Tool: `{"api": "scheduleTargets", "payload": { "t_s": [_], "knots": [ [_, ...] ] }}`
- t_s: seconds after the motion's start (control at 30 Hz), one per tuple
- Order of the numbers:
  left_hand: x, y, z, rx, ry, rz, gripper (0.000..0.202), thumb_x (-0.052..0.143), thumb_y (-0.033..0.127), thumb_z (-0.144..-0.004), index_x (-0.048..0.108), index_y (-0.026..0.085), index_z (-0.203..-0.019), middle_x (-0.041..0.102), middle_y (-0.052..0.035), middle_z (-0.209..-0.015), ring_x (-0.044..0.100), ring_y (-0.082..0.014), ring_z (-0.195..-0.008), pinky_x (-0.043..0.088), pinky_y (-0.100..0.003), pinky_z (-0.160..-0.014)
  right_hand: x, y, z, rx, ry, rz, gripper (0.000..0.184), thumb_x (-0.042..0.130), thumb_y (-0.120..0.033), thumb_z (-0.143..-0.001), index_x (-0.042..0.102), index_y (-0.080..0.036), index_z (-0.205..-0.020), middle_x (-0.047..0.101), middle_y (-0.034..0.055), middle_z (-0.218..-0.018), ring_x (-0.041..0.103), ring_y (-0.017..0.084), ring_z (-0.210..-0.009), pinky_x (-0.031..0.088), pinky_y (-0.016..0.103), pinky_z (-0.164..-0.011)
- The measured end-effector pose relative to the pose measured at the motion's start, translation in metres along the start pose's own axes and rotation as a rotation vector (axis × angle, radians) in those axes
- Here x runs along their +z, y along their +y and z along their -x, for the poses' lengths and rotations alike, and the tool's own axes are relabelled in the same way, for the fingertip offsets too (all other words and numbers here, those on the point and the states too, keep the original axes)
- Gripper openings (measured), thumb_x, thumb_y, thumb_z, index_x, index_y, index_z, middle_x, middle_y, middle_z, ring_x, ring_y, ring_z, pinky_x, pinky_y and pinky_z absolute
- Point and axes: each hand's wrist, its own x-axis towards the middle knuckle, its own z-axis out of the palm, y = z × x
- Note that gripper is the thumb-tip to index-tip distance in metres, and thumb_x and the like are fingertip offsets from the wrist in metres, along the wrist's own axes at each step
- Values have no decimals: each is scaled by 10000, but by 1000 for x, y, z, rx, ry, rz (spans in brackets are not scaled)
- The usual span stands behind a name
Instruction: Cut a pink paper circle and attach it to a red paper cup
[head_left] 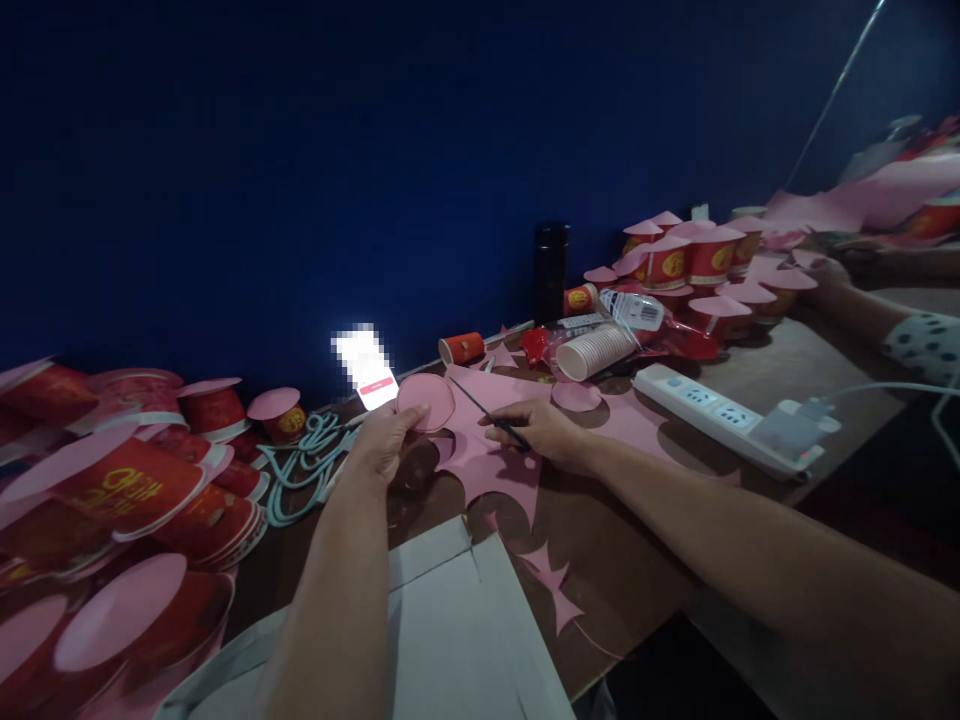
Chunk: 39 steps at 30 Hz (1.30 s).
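My left hand [382,437] pinches the edge of a round pink paper disc [425,402] between thumb and fingers. In my right hand [546,432] is a slim dark pair of scissors [489,412], its handles largely covered by the fingers. Its tip points up-left, close to the disc's right edge. Under the scissors lies a pink paper sheet [491,468] with rounded bites out of its edges. Jagged pink scraps [553,580] are on the brown table [600,590] nearer to me.
Red paper cups [124,485] with pink discs crowd the left; more cups [712,255] stand back right. A coiled cable [300,470], lit phone [375,385], white box [457,630], black flask [551,270], stacked cups [596,350] and power strip [720,415] surround the work. Another person's hand [825,275] is at right.
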Motion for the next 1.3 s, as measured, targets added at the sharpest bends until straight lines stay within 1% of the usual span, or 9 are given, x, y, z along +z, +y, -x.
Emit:
{"api": "scheduleTargets", "payload": {
  "t_s": [0.1,0.37,0.5,0.57,0.67,0.77,0.97,1.17,1.3],
  "knots": [
    [0,-1,-1,10,9,18,242,766,153,-581,654,113,-791,649,-8,-619,570,-102,-495,486,-207,-480,0,2,-1,0,3,7,522,760,-472,-706,705,-154,-1117,603,-6,-643,486,62,-528,382,173,-445],
    [0,-3,-4,13,-7,62,271,757,133,-578,653,103,-826,664,-24,-638,594,-121,-513,488,-214,-472,-1,3,-2,5,4,20,516,764,-475,-698,711,-155,-1099,643,7,-672,519,70,-543,399,170,-452],
    [1,-3,-4,1,9,79,248,741,110,-589,651,105,-820,659,-23,-629,592,-122,-505,482,-212,-458,-1,2,-2,12,-5,31,527,756,-484,-703,703,-162,-1117,629,-2,-660,496,65,-520,386,174,-440],
    [2,-2,-3,-2,22,79,244,744,105,-589,649,106,-814,659,-23,-633,603,-128,-522,503,-224,-480,0,1,-2,15,-3,41,550,751,-502,-699,698,-160,-1128,626,-3,-659,483,66,-513,368,178,-431],
    [3,-2,-2,1,29,75,301,772,114,-571,650,107,-846,677,-33,-684,638,-155,-585,551,-274,-546,1,-1,-1,-4,1,34,560,753,-513,-688,709,-138,-1101,641,13,-699,501,75,-559,374,184,-469],
    [2,-3,-3,10,17,92,352,789,117,-554,650,107,-878,691,-45,-730,657,-171,-632,574,-310,-593,2,-2,0,-8,-11,13,570,747,-524,-688,708,-125,-1094,633,14,-691,505,81,-575,372,190,-486],
    [2,-6,-4,7,-19,104,367,809,132,-542,649,106,-872,692,-49,-736,662,-172,-644,576,-303,-611,4,-4,1,-23,-25,10,580,743,-530,-686,706,-118,-1092,606,1,-660,496,80,-562,369,201,-500],
    [2,-7,-4,-4,-58,126,322,797,129,-560,648,108,-844,689,-51,-715,662,-184,-630,577,-317,-583,5,-7,3,-24,-32,7,578,743,-520,-687,706,-117,-1099,607,0,-666,484,79,-564,374,212,-522],
    [1,-9,-6,-1,-67,115,329,795,127,-567,656,107,-865,697,-61,-756,661,-175,-645,568,-290,-568,6,-8,3,-22,-35,-13,577,745,-518,-684,708,-117,-1098,612,5,-693,480,75,-576,374,206,-524]
  ]
}}
